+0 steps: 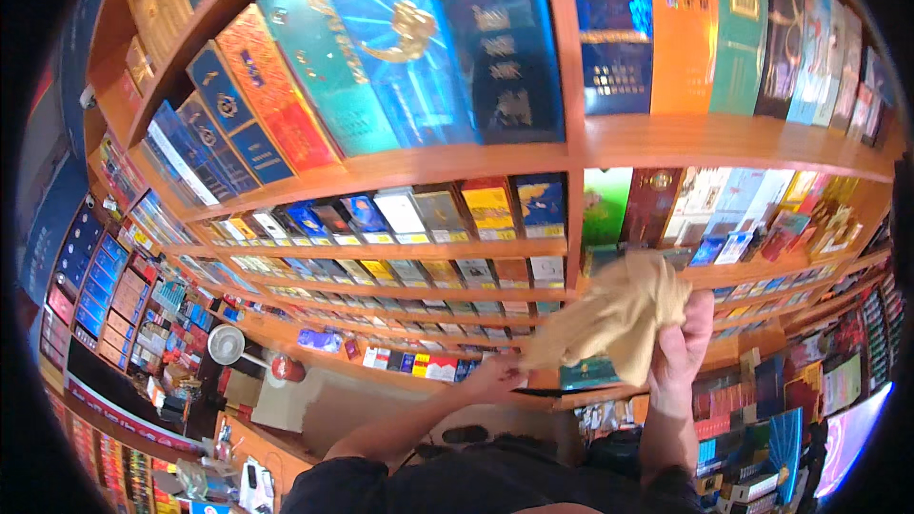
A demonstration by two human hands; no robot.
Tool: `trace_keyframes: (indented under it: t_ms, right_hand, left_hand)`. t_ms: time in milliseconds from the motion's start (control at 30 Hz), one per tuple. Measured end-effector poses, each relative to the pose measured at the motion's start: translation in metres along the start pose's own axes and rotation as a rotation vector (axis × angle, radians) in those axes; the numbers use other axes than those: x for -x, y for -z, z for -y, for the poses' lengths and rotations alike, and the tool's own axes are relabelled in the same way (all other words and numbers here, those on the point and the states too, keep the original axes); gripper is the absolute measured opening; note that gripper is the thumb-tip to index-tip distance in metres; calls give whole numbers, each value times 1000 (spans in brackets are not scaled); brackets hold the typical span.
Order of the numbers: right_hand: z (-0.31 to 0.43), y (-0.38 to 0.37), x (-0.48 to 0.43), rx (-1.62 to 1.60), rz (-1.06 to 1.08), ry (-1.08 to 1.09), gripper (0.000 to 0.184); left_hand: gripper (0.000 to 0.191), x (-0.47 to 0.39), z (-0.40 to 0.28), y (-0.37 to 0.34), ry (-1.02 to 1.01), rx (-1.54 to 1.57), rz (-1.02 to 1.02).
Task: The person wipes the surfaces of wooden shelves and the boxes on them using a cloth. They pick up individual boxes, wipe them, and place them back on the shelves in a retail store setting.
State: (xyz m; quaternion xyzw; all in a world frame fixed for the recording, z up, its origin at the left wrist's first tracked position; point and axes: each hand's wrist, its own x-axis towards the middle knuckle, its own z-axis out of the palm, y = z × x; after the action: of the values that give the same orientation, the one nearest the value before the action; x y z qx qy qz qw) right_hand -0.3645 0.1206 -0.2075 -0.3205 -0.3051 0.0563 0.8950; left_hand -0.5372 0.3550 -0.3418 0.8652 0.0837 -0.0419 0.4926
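A crumpled tan cloth (607, 321) is held in front of the shelves, partly blurred. My right hand (682, 346) grips its bunched right side, thumb towards me. At the cloth's lower left end, my left hand (500, 375) pinches the edge; its fingertips are blurred. Just beyond the cloth stands a wooden shelf unit (457, 160) filled with boxed goods. A dark green box (589, 373) shows below the cloth, and a bright green box (605, 205) stands on the shelf above it.
Rows of small packs (407, 215) with price tags fill the narrow shelves. Large upright boxes (400, 50) line the top shelf. A white round fan (226, 344) stands at left, near a cardboard box (282, 400). Stacked boxes (764, 457) and a lit screen (853, 439) are at lower right.
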Motion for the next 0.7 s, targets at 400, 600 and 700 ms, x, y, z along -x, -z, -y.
trace_keyframes:
  t_ms: [400,600,700]
  right_hand:
    - [-30,-125,-124,1008,69,978,50]
    - [-49,-106,-130,1201,160,980,46]
    - [-43,-98,-131,1234,221,1011,45]
  left_hand:
    - [22,-10,-336,301,-852,-434,-1170]
    - [34,-41,-410,341,-661,-205,-976]
    - [37,-47,-428,340,-597,-174,-828]
